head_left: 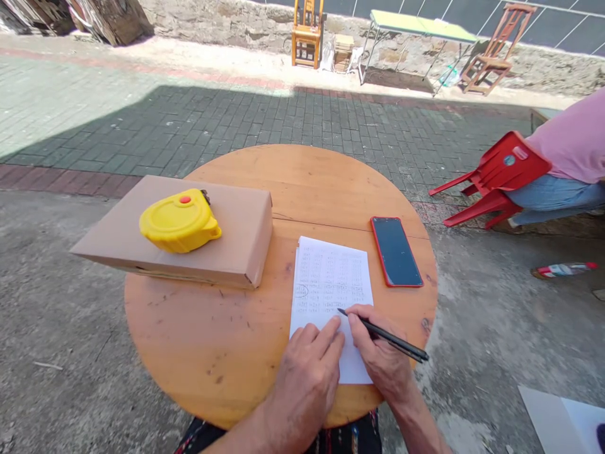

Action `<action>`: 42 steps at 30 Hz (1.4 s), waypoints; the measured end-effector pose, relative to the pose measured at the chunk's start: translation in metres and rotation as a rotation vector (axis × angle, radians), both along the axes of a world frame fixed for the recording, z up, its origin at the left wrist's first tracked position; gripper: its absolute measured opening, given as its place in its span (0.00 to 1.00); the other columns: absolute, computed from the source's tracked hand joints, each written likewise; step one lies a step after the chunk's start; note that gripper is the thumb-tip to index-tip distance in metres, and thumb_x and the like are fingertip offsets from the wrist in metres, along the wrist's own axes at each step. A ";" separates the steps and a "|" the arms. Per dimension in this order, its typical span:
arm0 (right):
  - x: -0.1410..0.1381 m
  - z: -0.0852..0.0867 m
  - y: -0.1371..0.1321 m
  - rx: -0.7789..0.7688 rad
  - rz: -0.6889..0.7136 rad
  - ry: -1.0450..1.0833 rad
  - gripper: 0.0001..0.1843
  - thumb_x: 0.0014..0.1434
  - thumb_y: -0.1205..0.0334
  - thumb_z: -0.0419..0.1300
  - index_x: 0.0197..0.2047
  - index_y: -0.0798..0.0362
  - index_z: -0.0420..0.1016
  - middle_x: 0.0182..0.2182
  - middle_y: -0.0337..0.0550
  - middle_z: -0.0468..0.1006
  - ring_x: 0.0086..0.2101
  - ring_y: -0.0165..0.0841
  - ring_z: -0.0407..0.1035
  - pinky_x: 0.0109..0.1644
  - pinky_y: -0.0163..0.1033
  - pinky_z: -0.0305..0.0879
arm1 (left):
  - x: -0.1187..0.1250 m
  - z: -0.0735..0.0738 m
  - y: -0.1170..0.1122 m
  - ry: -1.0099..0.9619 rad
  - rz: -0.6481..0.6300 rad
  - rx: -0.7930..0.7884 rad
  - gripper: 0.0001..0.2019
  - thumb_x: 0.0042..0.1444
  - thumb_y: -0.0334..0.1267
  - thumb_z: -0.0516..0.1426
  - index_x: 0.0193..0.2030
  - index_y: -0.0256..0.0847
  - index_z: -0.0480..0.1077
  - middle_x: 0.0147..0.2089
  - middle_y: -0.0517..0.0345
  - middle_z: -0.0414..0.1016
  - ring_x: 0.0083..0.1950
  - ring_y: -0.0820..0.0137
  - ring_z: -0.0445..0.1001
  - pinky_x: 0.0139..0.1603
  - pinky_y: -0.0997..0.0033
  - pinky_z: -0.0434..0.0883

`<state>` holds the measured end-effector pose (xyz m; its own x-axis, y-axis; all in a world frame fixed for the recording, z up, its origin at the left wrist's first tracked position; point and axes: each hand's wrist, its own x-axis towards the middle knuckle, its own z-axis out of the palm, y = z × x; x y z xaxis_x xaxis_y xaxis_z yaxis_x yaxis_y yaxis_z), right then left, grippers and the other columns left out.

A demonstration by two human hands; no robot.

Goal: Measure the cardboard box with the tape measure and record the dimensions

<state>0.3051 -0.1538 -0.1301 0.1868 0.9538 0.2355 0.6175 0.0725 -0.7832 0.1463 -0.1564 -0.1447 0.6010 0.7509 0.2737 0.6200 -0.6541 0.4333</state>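
Observation:
White sheets of paper [334,271] with rows of small handwriting lie on the round wooden table [312,170]. My right hand [380,353] is closed around a black pen [394,340], whose tip meets the paper just below the written rows. Flat on the lower left of the sheets rests my left hand [312,372], its fingers stretched forward and holding nothing. To the right of the paper is a phone [397,251] in a red case, its screen dark. A yellow tape measure [179,221] sits on top of a brown cardboard box [236,252] at the left.
A person in a pink top [576,139] sits on a red plastic chair [505,167] at the right. A bottle [564,270] lies on the ground there. Along the far wall stand wooden chairs [307,38] and a folding table [420,24]. The box overhangs the table's left edge.

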 end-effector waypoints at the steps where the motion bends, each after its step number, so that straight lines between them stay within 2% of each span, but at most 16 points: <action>1: 0.000 0.000 0.000 0.000 0.003 -0.003 0.09 0.64 0.63 0.55 0.35 0.49 0.77 0.30 0.41 0.82 0.30 0.35 0.77 0.34 0.36 0.73 | 0.000 0.000 0.000 -0.001 -0.002 -0.005 0.16 0.60 0.25 0.49 0.51 0.37 0.72 0.60 0.50 0.73 0.39 0.61 0.68 0.39 0.57 0.71; 8: -0.003 0.001 0.003 0.021 0.009 -0.006 0.09 0.63 0.65 0.55 0.34 0.49 0.76 0.29 0.40 0.82 0.29 0.34 0.77 0.34 0.35 0.73 | -0.001 -0.002 0.000 0.001 -0.013 -0.052 0.17 0.60 0.25 0.50 0.54 0.37 0.70 0.62 0.52 0.71 0.39 0.61 0.68 0.40 0.57 0.71; 17: 0.000 0.000 0.000 0.004 0.036 -0.013 0.09 0.63 0.65 0.55 0.32 0.49 0.75 0.28 0.39 0.81 0.29 0.33 0.76 0.34 0.35 0.72 | 0.000 0.002 0.001 -0.014 -0.009 -0.050 0.16 0.60 0.24 0.50 0.51 0.37 0.71 0.60 0.51 0.73 0.40 0.61 0.68 0.39 0.58 0.71; 24: 0.001 -0.002 -0.003 0.017 -0.056 0.013 0.09 0.63 0.63 0.55 0.33 0.50 0.76 0.24 0.37 0.78 0.24 0.32 0.72 0.31 0.36 0.71 | -0.001 0.003 0.001 -0.018 -0.004 -0.049 0.14 0.60 0.25 0.50 0.49 0.37 0.71 0.61 0.52 0.72 0.39 0.62 0.67 0.40 0.57 0.71; 30: 0.001 -0.002 -0.002 0.050 -0.042 -0.008 0.08 0.62 0.65 0.56 0.34 0.51 0.76 0.27 0.38 0.81 0.28 0.32 0.75 0.35 0.34 0.71 | 0.000 0.003 0.002 -0.038 -0.005 -0.049 0.13 0.60 0.24 0.51 0.48 0.37 0.71 0.61 0.53 0.72 0.39 0.62 0.67 0.39 0.58 0.71; 42: 0.000 -0.002 -0.001 0.061 -0.016 -0.029 0.08 0.62 0.67 0.57 0.34 0.51 0.76 0.28 0.38 0.81 0.29 0.31 0.76 0.34 0.32 0.71 | -0.001 0.002 0.002 -0.045 -0.003 -0.061 0.13 0.60 0.24 0.51 0.48 0.37 0.71 0.61 0.54 0.72 0.39 0.62 0.67 0.39 0.57 0.71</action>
<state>0.3049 -0.1552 -0.1319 0.1942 0.9343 0.2988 0.6413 0.1096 -0.7594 0.1456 -0.1543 -0.1425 0.5915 0.7651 0.2544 0.5971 -0.6277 0.4995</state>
